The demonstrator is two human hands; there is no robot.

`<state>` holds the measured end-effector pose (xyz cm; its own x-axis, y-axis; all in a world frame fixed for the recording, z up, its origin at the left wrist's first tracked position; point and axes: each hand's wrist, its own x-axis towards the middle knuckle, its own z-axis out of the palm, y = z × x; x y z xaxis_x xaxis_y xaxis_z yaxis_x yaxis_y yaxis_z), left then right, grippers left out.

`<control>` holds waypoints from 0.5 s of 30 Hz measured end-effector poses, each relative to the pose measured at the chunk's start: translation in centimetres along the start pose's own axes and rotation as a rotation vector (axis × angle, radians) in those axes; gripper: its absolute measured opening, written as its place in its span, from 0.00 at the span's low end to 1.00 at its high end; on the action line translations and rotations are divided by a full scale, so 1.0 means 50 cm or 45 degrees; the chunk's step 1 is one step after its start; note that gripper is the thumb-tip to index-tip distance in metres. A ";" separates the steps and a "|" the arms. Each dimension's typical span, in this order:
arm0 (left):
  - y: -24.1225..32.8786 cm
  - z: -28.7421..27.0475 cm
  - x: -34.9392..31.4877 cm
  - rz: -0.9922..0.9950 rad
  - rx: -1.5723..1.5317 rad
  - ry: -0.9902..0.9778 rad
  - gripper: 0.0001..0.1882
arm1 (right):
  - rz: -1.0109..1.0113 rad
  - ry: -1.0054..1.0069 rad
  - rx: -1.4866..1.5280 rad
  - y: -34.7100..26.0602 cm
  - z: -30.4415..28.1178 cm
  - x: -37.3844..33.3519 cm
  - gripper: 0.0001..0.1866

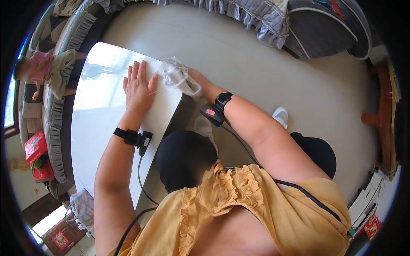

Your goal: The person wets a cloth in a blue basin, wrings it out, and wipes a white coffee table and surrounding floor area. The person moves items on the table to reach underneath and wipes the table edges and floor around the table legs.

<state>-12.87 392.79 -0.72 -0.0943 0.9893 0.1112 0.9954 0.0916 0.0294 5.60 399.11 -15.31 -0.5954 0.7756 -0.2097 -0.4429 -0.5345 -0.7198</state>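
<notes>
My left hand (140,90) lies flat, palm down, on the glossy white table (100,141), fingers stretched and thumb apart. It holds nothing. At the table's right-hand corner, my right hand (194,77) grips a crumpled, whitish see-through plastic bag (173,73). The bag hides most of those fingers. A loop of the bag hangs down over the table's edge, and its left side comes close to my left thumb. Each wrist wears a black strap with a small box and a cable.
A grey frilled sofa (55,128) runs along the left, with a person (42,68) on it and a red package (36,149) nearby. A grey patterned bag (82,205) sits by the table's near end. Frilled grey covers (256,19) hang at the back.
</notes>
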 end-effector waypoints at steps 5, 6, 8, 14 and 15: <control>-0.017 0.019 0.016 0.082 -0.077 0.069 0.35 | 0.352 0.218 0.170 0.099 -0.130 0.046 0.24; -0.022 0.015 -0.002 0.076 -0.063 0.061 0.35 | 0.349 0.335 -0.134 0.138 -0.145 0.005 0.24; -0.022 0.008 0.004 0.099 -0.018 0.125 0.34 | 0.271 0.513 -0.761 0.166 -0.166 -0.013 0.26; -0.030 -0.006 -0.023 -0.020 -0.063 0.097 0.34 | -0.111 0.274 -2.399 0.125 -0.195 -0.091 0.23; -0.026 -0.010 0.005 0.052 -0.070 0.119 0.35 | -0.154 0.352 -2.075 0.115 -0.264 -0.063 0.22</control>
<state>-14.20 392.87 -0.24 -0.0574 0.9770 0.2053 0.9961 0.0424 0.0768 13.80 398.05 -27.52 -0.4035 0.9115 -0.0798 0.7531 0.2814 -0.5947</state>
